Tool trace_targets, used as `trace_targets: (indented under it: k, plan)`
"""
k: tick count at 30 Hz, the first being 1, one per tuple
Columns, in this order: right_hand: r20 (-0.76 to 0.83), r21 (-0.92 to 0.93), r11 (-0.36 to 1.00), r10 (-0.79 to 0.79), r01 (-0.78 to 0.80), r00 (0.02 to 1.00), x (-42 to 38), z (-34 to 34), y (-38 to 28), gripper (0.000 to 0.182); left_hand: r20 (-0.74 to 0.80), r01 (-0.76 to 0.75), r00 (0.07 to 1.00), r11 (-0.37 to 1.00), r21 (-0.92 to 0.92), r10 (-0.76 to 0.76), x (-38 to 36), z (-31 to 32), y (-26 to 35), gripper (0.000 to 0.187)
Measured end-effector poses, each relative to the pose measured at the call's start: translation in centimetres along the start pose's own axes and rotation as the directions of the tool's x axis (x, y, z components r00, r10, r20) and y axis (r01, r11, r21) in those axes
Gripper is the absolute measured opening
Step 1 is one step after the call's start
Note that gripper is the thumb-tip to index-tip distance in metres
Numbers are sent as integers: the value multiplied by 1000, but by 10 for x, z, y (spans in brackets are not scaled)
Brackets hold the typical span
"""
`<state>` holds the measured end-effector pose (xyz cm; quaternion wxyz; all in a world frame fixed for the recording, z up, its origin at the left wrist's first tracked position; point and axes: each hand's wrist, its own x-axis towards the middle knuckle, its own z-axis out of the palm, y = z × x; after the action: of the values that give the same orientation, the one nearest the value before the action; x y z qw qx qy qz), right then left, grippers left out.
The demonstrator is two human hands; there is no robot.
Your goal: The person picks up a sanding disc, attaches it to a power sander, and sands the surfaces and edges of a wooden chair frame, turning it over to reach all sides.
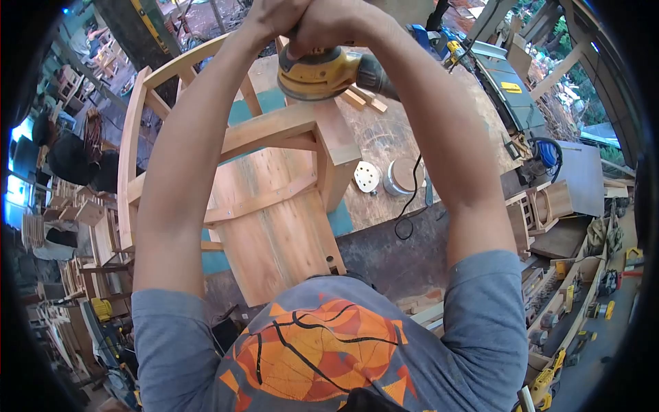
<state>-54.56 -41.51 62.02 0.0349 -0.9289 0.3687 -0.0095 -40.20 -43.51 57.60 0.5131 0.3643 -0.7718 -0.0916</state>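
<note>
At the top of the head view, a yellow and black random orbital sander (317, 74) rests on or just over the end of a wooden chair frame (274, 132); the exact contact is hard to see. My right hand (331, 24) is closed over the sander's top. Beside it, my left hand (276, 15) is closed at the sander's head, its fingers partly cut off by the view's edge. A dark hose (376, 75) runs from the sander behind my right forearm. Below the frame lies a wide wooden panel (274, 240) with a curved strip across it.
On the workbench (384, 130) are a perforated sanding disc (367, 176), a round tin (401, 176) and wood offcuts (364, 98). A black cord (405, 223) loops over the near bench edge. A table saw (504, 82) stands at the right; chair parts crowd the left.
</note>
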Motion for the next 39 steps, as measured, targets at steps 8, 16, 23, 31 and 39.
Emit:
trace_targets:
  k: [8, 16, 23, 31, 39]
  plan:
    - [-21, 18, 998, -67, 67, 998, -1, 0, 4, 39, 5, 25, 1000, 988, -153, -24, -4, 0, -15, 40]
    - [-154, 39, 999, 5, 1, 988, 41, 22, 19, 36, -123, -29, 991, 985, 168, 50, 0, -4, -35, 44]
    - [-136, -147, 931, -353, 334, 926, 146, 46, 84, 59, -182, 201, 971, 945, 258, -156, -71, 9, 9, 72]
    - [-230, -2, 1000, 10, -11, 973, 200, 33, 75, 76, 49, 324, 895, 722, 612, -444, -188, 21, 67, 66]
    - [-147, -119, 982, 128, -146, 981, 298, 34, 83, 68, -52, 270, 935, 609, 746, -350, -190, 33, 49, 66]
